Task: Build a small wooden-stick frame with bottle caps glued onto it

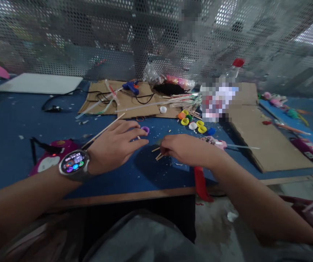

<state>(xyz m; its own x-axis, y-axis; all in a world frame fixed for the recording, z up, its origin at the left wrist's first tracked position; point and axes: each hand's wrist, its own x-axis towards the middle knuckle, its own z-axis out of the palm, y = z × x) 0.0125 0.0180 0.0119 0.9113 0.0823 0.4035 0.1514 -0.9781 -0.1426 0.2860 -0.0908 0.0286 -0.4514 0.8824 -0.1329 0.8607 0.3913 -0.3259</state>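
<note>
My left hand (119, 143), with a smartwatch (74, 163) on its wrist, reaches over the table with fingers stretched and thumb apart from them. Just past its fingertips is a purple bottle cap (145, 129). A small pale piece (138, 137) shows between thumb and index finger; whether they touch it I cannot tell. A long thin wooden stick (104, 129) runs partly behind this hand. My right hand (182, 148) is bent downward, its fingers pinched at short wooden sticks (159, 157). The fingertips are partly hidden.
Several bottle caps (192, 126) lie beyond my right hand. A blue glue gun (131, 87) rests on cardboard (142, 103) at the back. Cardboard (276, 145) lies right, a magenta device (47, 156) left. A red strip (201, 183) hangs over the front edge; perforated metal (90, 43) stands behind.
</note>
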